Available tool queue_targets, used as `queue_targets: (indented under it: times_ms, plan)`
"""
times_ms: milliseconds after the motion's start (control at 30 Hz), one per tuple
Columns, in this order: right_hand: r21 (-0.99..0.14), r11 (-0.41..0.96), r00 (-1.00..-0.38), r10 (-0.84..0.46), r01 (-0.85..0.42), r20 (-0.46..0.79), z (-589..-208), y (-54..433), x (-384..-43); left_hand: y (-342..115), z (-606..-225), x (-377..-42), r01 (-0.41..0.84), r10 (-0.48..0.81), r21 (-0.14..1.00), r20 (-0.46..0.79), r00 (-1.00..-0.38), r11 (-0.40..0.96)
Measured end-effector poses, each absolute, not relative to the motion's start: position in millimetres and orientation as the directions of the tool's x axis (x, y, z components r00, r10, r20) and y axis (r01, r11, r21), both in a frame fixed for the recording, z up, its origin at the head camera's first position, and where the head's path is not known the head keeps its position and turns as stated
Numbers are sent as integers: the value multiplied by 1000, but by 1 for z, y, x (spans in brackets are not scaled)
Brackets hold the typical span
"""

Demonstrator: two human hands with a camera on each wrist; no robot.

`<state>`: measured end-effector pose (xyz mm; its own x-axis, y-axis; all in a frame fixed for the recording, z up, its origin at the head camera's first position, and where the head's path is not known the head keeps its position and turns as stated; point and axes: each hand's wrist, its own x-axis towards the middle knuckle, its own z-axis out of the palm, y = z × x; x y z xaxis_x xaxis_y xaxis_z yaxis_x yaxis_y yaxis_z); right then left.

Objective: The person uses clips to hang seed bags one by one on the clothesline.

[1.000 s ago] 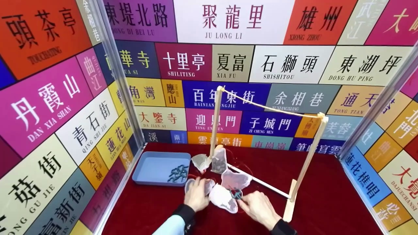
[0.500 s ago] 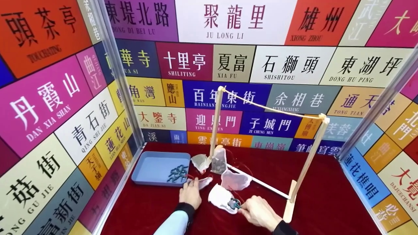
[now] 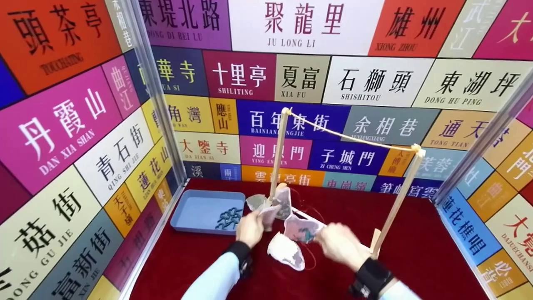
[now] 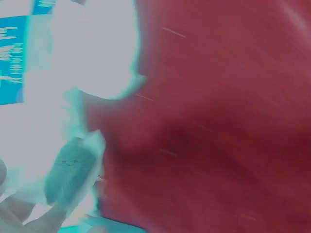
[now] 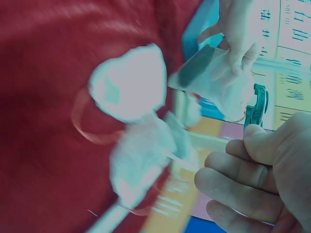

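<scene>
My left hand (image 3: 250,229) holds up a small sheer drawstring pouch (image 3: 270,216) beside the near-left post. A dark lump shows through the mesh of the pouch (image 5: 211,73) in the right wrist view. My right hand (image 3: 339,246), blurred, pinches a green plastic clip (image 5: 257,104) between thumb and forefinger; in the head view the clip overlaps another sheer pouch (image 3: 296,227). Nearer me lies a white pouch (image 3: 285,252) with a red drawstring. Two more pouches, one pale (image 3: 257,202) and one greyish (image 3: 283,204), lie around the foot of the left post.
A wooden frame (image 3: 399,204) stands on the dark red cloth (image 3: 308,287), with a string (image 3: 354,139) sagging between its post tops. To the left sits a blue tray (image 3: 191,210) with several green clips (image 3: 230,218) in its right end. Sign-printed walls enclose the table.
My left hand has lifted the pouch off the cloth and moved it right and away from me. The right hand has raised the green clip from over the white pouch.
</scene>
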<state>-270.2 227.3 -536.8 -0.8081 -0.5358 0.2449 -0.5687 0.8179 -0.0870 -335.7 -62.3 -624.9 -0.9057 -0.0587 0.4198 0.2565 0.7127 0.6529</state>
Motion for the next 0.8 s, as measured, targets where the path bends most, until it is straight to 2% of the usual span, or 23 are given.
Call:
queue_targets:
  times_ms: [200,433,600,800]
  plan:
    - [78,846,-810,-528,-527,257,-456,224,-297,-44,-562,-357,338,-31,733,438,-898,591]
    - [209,883,-796,-470,-421,381,-364,196,-333,-33,-488,-385,309,-51,817,380,-924,488]
    - [221,903,-800,-428,-367,421,-315,181,-372,-23,-452,-405,277,-92,804,378,-921,526]
    - [197,919,-828,-394,-342,400,-288,181,-414,-9,-423,-416,228,-90,754,355,-931,617]
